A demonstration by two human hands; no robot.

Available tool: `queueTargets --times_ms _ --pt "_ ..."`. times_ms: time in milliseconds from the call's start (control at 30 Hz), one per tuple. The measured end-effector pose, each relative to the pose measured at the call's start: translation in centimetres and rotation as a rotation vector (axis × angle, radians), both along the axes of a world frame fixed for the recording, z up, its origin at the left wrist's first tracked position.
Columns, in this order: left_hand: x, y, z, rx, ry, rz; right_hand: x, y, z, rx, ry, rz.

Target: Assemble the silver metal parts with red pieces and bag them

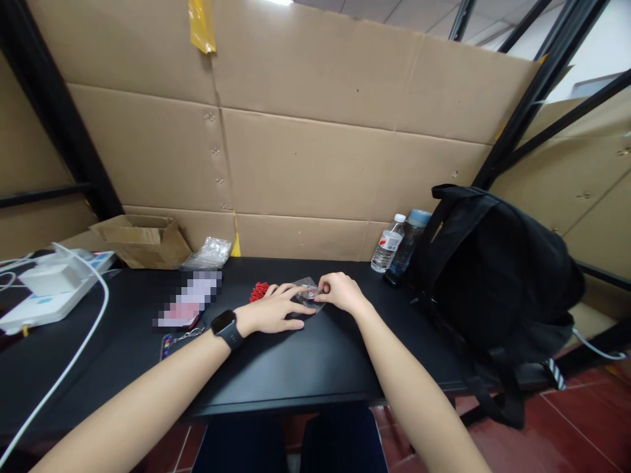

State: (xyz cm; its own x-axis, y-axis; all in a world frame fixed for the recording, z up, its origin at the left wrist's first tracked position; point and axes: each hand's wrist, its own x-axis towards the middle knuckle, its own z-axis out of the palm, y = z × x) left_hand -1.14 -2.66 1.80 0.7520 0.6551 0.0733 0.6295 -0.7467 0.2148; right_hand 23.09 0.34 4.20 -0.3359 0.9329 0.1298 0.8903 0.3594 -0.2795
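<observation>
A small clear plastic bag [309,299] lies on the black tabletop between my hands. My left hand [273,311], with a dark watch on its wrist, is flat with its fingers spread, and its fingertips reach the near left side of the bag. At the bag's right edge my right hand [340,291] is closed in a pinch on the plastic. Something shiny shows at the bag's middle, too small to make out. A bunch of small red pieces [258,291] sits just behind my left hand, partly covered by its fingers.
Left of my hands are a blurred-out phone [190,302], a stack of clear plastic bags [210,253], an open cardboard box [142,243] and a power strip [54,299] with white cables. Rightward stand a water bottle [388,244], a blue-lidded bottle [411,240] and a black backpack [493,282]. Cardboard walls the back.
</observation>
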Motion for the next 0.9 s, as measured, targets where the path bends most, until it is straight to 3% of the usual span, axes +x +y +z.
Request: queueTargets --times_ms 333,667,800,900 --pt "-0.5 0.5 -0.1 -0.012 -0.026 -0.002 -2.6 0.2 -1.6 0.195 -0.073 -0.086" --pt "-0.8 0.9 0.1 0.005 -0.066 -0.003 -3.4 0.2 -2.1 0.232 -0.125 -0.204" --pt "-0.7 0.9 0.2 0.069 -0.067 -0.002 -3.4 0.3 -2.0 0.224 -0.122 -0.134" --pt "-0.3 0.8 0.4 0.139 -0.130 0.056 -2.0 0.5 -1.4 0.147 -0.006 0.029"
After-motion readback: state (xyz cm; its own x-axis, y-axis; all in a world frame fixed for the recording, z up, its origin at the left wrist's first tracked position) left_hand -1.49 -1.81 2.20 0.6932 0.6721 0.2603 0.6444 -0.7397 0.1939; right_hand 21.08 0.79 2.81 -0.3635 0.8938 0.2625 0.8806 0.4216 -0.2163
